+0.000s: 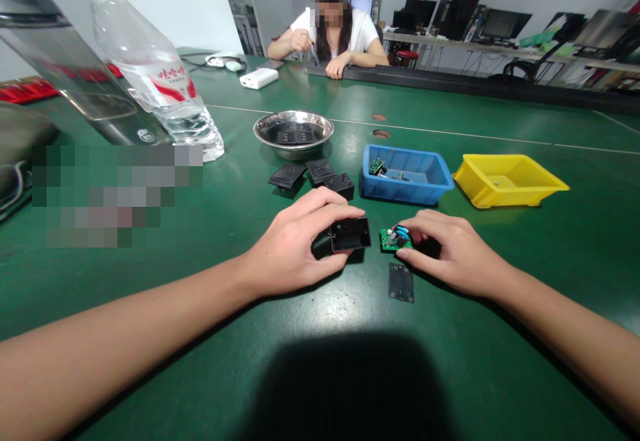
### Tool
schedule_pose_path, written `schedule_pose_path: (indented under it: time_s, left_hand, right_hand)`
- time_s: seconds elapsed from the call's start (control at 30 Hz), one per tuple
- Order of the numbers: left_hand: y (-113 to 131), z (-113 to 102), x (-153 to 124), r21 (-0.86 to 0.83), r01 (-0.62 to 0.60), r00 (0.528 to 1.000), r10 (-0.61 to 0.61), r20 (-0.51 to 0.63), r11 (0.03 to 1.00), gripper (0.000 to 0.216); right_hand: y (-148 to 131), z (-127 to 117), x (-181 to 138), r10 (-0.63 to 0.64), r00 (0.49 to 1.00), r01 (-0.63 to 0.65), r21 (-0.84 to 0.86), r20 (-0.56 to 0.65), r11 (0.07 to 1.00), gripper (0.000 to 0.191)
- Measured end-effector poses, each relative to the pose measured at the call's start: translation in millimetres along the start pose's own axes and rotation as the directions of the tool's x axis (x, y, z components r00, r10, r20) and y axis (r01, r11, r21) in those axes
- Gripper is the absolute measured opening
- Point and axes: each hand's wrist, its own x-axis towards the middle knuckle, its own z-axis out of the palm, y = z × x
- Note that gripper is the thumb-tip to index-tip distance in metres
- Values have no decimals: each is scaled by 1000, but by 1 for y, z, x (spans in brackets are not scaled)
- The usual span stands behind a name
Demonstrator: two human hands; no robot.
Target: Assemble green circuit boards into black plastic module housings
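The left hand (290, 247) rests on the green desk (500, 261). Its grip is closed around a black housing (350, 234), thumb below and fingers above, with the open cavity facing the camera. The right hand (450, 251) lies just beside it, and its grip pinches a green circuit board (395, 239) at the fingertips. The board is near the housing but apart from it. A flat black cover (401, 282) lies on the desk directly below the board. Behind the hands are three loose black shells (320, 171), a steel bowl (295, 151) holding further black parts, a blue bin (400, 193) containing boards, and a yellow bin (500, 195). A water bottle (155, 74) stands at far left.
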Motion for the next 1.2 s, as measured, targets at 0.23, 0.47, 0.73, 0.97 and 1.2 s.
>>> schedule_pose_path:
  time_s: [0.23, 0.47, 0.73, 0.97, 1.2]
  left_hand:
    - [0, -1, 0, 9, 8, 1000, -9, 25, 1000, 38]
    - [1, 2, -2, -22, 110, 994, -110, -3, 994, 35]
    - [0, 0, 1, -22, -14, 1000, 14, 1, 1000, 42]
    - [0, -1, 3, -60, -12, 1000, 12, -11, 998, 21]
    - [1, -1, 3, -5, 26, 1000, -26, 8, 1000, 29]
  right_hand:
    - [0, 0, 0, -10, 1000, 10, 2, -8, 1000, 21]
    - [0, 0, 0, -10, 1000, 10, -2, -7, 1000, 21]
    - [0, 0, 0, -9, 1000, 9, -6, -7, 1000, 20]
    - [0, 0, 0, -4, 1000, 4, -6, -4, 1000, 20]
    - [-2, -1, 0, 0, 1000, 0, -8, -1, 1000, 20]
